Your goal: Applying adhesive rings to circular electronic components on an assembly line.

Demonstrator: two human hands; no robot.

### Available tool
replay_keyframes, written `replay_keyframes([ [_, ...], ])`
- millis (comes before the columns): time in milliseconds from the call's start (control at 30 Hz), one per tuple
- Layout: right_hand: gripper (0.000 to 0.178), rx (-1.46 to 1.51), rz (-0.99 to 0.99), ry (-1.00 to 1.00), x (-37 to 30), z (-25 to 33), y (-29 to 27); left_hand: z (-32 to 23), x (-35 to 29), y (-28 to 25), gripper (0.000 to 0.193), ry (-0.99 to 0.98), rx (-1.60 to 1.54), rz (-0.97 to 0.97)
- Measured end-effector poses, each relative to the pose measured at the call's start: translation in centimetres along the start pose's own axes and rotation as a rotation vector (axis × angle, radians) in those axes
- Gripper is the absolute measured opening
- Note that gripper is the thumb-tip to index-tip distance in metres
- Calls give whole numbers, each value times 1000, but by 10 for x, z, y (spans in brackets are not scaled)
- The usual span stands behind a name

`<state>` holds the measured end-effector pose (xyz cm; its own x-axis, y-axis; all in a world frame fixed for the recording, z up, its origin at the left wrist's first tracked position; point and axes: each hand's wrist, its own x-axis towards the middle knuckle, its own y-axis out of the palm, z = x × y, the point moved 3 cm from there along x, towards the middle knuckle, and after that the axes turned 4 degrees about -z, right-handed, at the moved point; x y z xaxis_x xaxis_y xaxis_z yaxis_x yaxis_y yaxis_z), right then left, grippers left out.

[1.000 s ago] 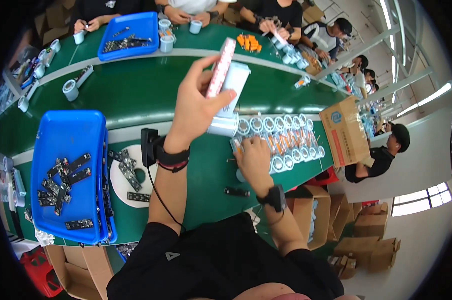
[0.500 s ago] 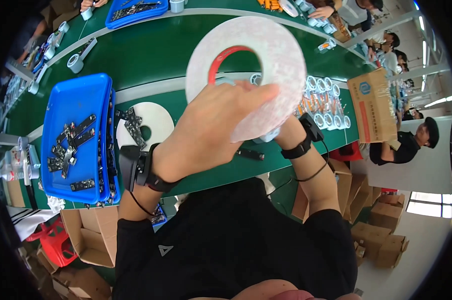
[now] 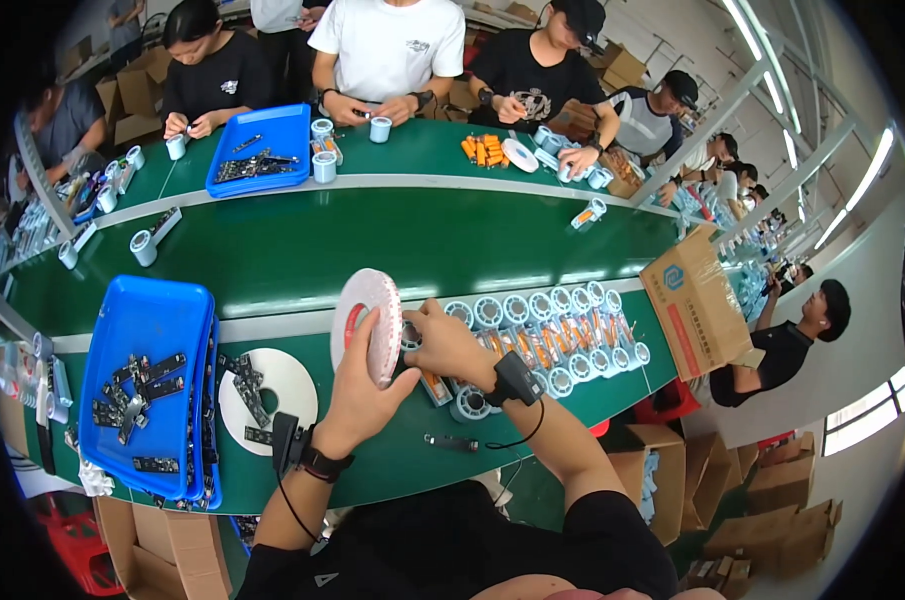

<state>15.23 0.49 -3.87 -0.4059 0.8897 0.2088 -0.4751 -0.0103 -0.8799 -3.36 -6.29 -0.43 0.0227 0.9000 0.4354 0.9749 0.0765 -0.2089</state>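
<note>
My left hand [image 3: 365, 385] grips a roll of white tape [image 3: 371, 300] with a red core, tilted so its rim shows. Close to the roll's right side, my right hand [image 3: 453, 345] has its fingers drawn together, partly over a round-ended light-blue part; what they pinch is hidden. Beneath that hand lies a light-blue housing [image 3: 471, 403] with a round head. Rows of similar housings [image 3: 558, 382] with orange cells stand to the right. Left of my hands, several black circuit boards [image 3: 248, 385] lie on a white disc [image 3: 295, 385]. One loose board [image 3: 451, 442] rests near the table edge.
Stacked blue trays [image 3: 148, 300] with circuit boards stand at the left. A cardboard box [image 3: 695, 305] sits at the right end. Across the green table [image 3: 273, 240], co-workers handle parts beside another blue tray [image 3: 263, 125] and orange cells [image 3: 485, 150]. Open cartons [image 3: 648, 470] stand below right.
The tape roll has come down and turned from face-on to nearly edge-on. My hands have moved apart, the right one now beside the roll. The view has tilted up, showing more co-workers.
</note>
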Motion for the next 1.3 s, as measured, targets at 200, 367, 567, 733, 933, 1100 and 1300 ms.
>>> replay_keyframes([
  [200, 49, -205, 88, 143, 2, 5, -16, 35, 36, 37, 58, -100, -290, 70],
  [367, 46, -330, 20, 165, -3, 10, -16, 45, 39, 38, 53, -411, -447, 197],
  [567, 40, -418, -427, 70, -37, 40, -19, 61, 32, 26, 54, -265, -223, 97],
  [733, 28, -12, -616, 20, -65, 52, -8, 74, 24, 27, 64, -55, 2, -48],
  [933, 18, 265, -587, 61, -87, 62, 18, 78, 15, 46, 76, 7, 155, 77],
  [1100, 15, 403, -493, 192, -95, 64, 32, 83, 8, 45, 81, 99, 128, 64],
  [1300, 14, 394, -493, 126, -86, 57, 32, 91, 7, 46, 84, 73, 51, -12],
])
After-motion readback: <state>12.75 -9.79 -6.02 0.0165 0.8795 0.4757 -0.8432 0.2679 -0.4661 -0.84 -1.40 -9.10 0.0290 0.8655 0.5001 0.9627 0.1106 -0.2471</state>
